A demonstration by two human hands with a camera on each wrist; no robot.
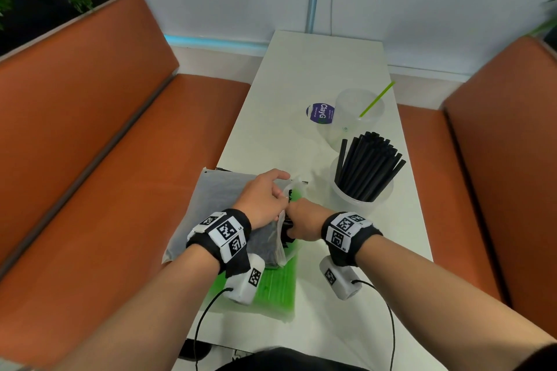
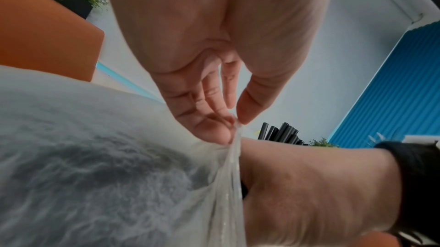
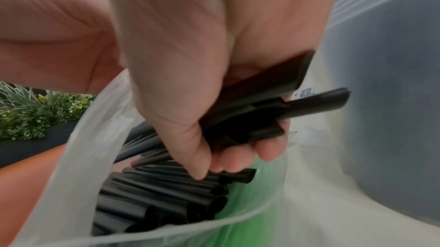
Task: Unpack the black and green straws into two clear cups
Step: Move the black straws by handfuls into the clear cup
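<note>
A frosted plastic bag of black straws (image 1: pixel 229 199) lies on the white table (image 1: pixel 301 75), on top of a pack of green straws (image 1: pixel 274 283). My left hand (image 1: pixel 265 196) pinches the bag's open edge (image 2: pixel 235 138) between thumb and fingers. My right hand (image 1: pixel 301 220) is inside the bag's mouth, fingers curled round a bunch of black straws (image 3: pixel 262 111); more black straws (image 3: pixel 166 194) lie below in the bag. A clear cup (image 1: pixel 361 193) at the right holds many black straws (image 1: pixel 370 166). A second clear cup (image 1: pixel 355 120) behind it holds one green straw (image 1: pixel 376 99).
A round purple-labelled lid (image 1: pixel 321 113) lies on the table left of the far cup. Orange bench seats (image 1: pixel 105 144) flank the narrow table on both sides, the right one (image 1: pixel 497 144) close to the cups. A white wall closes the far end. Cables hang from both wrist cameras.
</note>
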